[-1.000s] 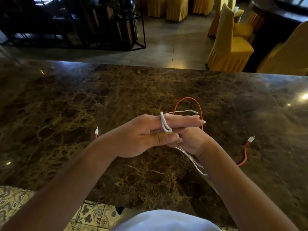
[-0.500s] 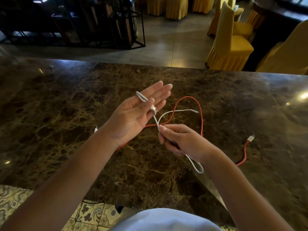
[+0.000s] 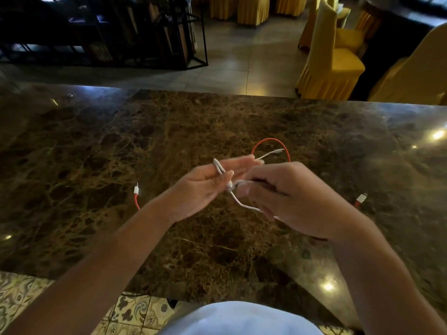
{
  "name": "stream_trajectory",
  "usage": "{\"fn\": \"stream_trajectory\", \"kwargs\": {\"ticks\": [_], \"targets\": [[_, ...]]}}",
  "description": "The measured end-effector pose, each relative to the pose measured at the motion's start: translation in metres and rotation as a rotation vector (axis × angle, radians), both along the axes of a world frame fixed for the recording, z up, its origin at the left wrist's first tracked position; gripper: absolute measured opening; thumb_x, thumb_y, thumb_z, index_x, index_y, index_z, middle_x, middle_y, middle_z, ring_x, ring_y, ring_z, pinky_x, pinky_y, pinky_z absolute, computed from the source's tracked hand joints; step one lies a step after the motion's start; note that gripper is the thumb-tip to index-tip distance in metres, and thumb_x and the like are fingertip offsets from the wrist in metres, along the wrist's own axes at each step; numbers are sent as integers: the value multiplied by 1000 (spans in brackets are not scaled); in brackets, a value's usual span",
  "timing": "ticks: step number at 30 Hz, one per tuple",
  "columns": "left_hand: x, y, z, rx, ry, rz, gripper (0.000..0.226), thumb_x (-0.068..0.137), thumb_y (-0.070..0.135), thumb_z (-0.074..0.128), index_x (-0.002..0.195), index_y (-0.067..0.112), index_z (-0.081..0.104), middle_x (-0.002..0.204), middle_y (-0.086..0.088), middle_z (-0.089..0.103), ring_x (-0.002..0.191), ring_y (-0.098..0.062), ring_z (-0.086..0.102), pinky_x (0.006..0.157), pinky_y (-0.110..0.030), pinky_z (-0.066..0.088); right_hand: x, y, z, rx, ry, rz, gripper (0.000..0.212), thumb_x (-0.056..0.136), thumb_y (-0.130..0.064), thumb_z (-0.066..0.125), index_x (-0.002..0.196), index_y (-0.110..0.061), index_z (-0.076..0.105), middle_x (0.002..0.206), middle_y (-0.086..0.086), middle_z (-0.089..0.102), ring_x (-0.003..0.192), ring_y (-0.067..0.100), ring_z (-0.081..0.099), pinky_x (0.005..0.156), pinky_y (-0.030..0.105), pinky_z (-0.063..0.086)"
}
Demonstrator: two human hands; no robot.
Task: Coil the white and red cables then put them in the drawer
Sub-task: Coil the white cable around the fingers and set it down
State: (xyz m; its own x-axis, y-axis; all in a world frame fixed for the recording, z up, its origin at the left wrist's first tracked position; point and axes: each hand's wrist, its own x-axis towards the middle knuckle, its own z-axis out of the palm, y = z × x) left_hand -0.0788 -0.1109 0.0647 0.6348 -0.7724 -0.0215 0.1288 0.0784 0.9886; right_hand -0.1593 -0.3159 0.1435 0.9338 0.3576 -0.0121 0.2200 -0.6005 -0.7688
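A thin white cable (image 3: 244, 204) is looped around the straight fingers of my left hand (image 3: 203, 187), with my thumb pressing it against them. My right hand (image 3: 285, 199) pinches the same cable just right of the left hand and holds it above the counter; a slack loop hangs below. The cable's free plug (image 3: 278, 151) points far right. A red cable (image 3: 271, 141) lies on the brown marble counter (image 3: 121, 146) beneath both hands, arching beyond them. Its white plugs lie at the left (image 3: 136, 189) and right (image 3: 361, 197). No drawer is visible.
The counter's far edge runs across the view, with tiled floor beyond. Yellow covered chairs (image 3: 331, 56) stand at the back right and a black metal shelf frame (image 3: 145, 32) at the back left. Patterned floor tiles (image 3: 21, 291) show at the near left.
My left hand has dropped and turned its fingers to the right. My right hand has risen and moved right, carrying the white cable up around the left fingers.
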Motion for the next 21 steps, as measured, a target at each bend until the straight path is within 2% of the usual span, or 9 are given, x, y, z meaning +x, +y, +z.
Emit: {"fn": "stream_trajectory", "kwargs": {"ticks": [2,5,9,11,13,15,16,18,21], "targets": [[-9,-3,-2,-41,145,-59,49,104,24,54,147,1,50,144,-9,62,139,-21,53,115,-35,42,4,-7,5,23,9,16,22,105,-29,59,95,-18,76,56,-14,63,47,6,56,52,17,42],[-16,-5,-1,-46,166,-148,46,104,33,59,141,6,55,136,-3,64,132,-17,55,114,-34,41,7,-11,6,54,42,25,27,105,-29,58,87,-17,75,55,-5,64,46,5,53,50,19,42],[-20,-2,0,66,60,-138,41,103,19,56,136,-4,56,135,-9,57,132,-23,48,120,-48,35,7,-13,1,73,31,0,28,105,-27,59,85,-16,76,53,-2,63,44,5,51,49,18,40],[-21,-4,2,170,-68,-169,40,106,8,49,142,-7,50,138,-6,55,132,-19,48,116,-41,41,7,-13,2,35,55,64,25,104,-27,62,85,-17,77,52,-3,63,44,4,52,50,13,37],[-21,-8,9,203,-69,-180,59,104,4,57,158,4,34,154,2,50,143,-13,46,117,-34,40,5,-9,3,-12,81,156,21,103,-26,63,90,-17,78,53,-3,62,45,4,54,51,10,38],[-22,-9,13,247,-74,-149,84,99,26,70,164,8,21,164,-3,41,152,-19,39,122,-41,38,1,-6,3,-7,53,190,16,103,-24,63,97,-22,78,52,-7,60,45,4,56,51,11,39],[-21,-9,12,262,-119,-142,80,99,29,69,162,4,27,159,-6,46,149,-20,42,120,-42,40,1,-5,3,31,27,165,15,104,-22,63,100,-22,78,52,-7,60,45,4,55,51,12,39],[-18,-7,6,311,-174,-92,53,101,16,59,148,-4,46,139,-15,59,136,-20,51,115,-48,44,4,-10,3,96,-4,78,18,104,-21,62,100,-15,78,53,-3,61,43,4,52,49,15,39],[-20,-7,6,357,-275,-81,49,98,15,64,145,5,54,145,-8,59,144,-22,49,122,-55,35,9,-16,5,26,-23,61,23,103,-26,64,90,-14,78,55,-5,64,46,8,55,49,23,43]]}}
